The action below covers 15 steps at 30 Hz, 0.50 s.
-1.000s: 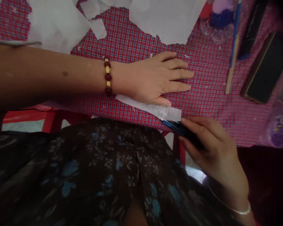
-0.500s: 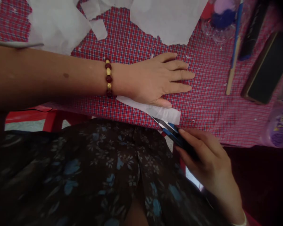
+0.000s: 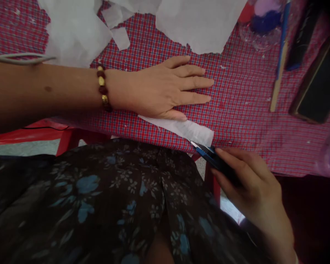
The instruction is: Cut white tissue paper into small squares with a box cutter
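The left hand (image 3: 159, 90) is laid flat, palm down and fingers stretched out, on the red-and-blue checked cloth (image 3: 236, 95) that covers the table. Nothing is grasped by it; its outer edge is pressed onto one end of a narrow strip of white tissue-like paper (image 3: 187, 129), which lies at a slant along the near edge of the cloth. A bracelet of dark red and gold beads (image 3: 103, 88) is worn on that wrist.

The right hand (image 3: 253, 187) is held just below the table edge, its fingers closed around the dark handle of a pair of blue-handled scissors (image 3: 213, 158). The blade tips are set at the lower right corner of the white strip, touching or nearly touching it; whether the blades are parted cannot be told.

Further back on the cloth, large torn sheets of white paper (image 3: 198, 25) and smaller white scraps (image 3: 120, 37) are spread. To the right, a thin stick with a blue upper part and a pale wooden lower part (image 3: 278, 69) lies beside a black rectangular block (image 3: 315, 91). A dark floral-printed garment (image 3: 112, 198) fills the foreground.
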Motion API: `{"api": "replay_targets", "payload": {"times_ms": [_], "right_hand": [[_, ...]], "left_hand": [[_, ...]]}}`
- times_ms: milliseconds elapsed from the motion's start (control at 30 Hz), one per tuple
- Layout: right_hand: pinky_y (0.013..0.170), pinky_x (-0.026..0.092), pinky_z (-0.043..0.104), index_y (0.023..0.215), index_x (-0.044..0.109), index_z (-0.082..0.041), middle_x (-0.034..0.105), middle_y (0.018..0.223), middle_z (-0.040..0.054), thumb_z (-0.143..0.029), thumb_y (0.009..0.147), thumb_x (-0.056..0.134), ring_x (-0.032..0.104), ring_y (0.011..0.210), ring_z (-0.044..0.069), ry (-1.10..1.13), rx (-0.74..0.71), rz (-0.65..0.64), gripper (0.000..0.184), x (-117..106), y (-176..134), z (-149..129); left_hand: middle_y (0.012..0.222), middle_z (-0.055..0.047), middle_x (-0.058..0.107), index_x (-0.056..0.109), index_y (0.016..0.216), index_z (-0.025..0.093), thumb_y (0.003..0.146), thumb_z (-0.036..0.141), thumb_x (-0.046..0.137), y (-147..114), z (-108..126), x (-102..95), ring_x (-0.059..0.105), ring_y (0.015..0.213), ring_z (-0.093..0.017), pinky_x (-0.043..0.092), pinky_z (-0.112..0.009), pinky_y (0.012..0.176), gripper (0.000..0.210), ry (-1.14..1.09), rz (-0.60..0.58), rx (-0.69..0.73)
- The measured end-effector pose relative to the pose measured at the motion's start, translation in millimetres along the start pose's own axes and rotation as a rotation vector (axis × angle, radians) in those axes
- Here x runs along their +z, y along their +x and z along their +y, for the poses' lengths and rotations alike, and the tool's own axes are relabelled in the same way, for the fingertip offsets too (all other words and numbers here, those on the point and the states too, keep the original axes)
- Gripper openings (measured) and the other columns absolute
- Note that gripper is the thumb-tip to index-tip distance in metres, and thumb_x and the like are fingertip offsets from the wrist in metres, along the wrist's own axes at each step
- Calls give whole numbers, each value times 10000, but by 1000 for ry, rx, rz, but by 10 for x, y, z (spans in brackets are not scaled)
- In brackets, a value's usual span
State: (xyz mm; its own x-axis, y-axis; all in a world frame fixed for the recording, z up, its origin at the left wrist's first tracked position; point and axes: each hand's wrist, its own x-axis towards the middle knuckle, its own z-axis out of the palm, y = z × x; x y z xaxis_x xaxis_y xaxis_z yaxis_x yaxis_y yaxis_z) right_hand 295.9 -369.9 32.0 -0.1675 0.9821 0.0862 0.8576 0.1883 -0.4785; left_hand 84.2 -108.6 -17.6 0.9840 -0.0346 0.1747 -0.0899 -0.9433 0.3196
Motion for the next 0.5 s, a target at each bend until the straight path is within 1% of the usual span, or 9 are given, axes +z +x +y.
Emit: {"api": "replay_targets", "payload": {"times_ms": [67,200,300,400,433,500], "right_hand": [[854,617,469,1479,536,-263,693,1180,109,-138,888,721,686,1020,288,4,-12,-18,632,-9,45,19],[856,612,481,1455,547,-261,692,1177,112,-140,892,714,689,1021,294,14,-57,-49,599,-22,149,41],[871,604,488,1448,544,-274,687,1183,109,-137,895,707,682,1031,298,8,-66,-62,593,-22,210,42],[874,599,496,1441,544,-286,679,1193,108,-144,899,701,675,1040,306,5,-69,-77,582,-13,261,40],[870,599,498,1435,548,-280,678,1188,110,-145,898,699,674,1037,309,4,-77,-79,573,-9,280,39],[861,598,501,1420,560,-263,679,1179,116,-147,897,697,675,1026,314,1,-97,-84,553,1,321,34]], "left_hand": [[1548,-120,483,488,1534,149,931,556,164,-2,-9,20,351,1443,-359,159,-585,1189,796,-27,26,15],[1519,-134,517,508,1523,154,906,546,229,10,-13,19,353,1425,-360,164,-590,1180,783,-82,74,30],[1504,-128,534,525,1509,152,899,545,239,8,-16,41,343,1427,-369,163,-602,1176,780,-120,98,26],[1525,-110,521,548,1491,180,912,556,236,2,-24,71,310,1457,-366,150,-590,1187,758,-147,131,7],[1543,-106,505,547,1493,190,919,564,238,2,-25,73,305,1462,-360,140,-579,1194,751,-144,130,4],[1576,-116,463,523,1510,184,936,583,236,2,-23,62,318,1459,-351,127,-569,1202,756,-111,88,6]]}}
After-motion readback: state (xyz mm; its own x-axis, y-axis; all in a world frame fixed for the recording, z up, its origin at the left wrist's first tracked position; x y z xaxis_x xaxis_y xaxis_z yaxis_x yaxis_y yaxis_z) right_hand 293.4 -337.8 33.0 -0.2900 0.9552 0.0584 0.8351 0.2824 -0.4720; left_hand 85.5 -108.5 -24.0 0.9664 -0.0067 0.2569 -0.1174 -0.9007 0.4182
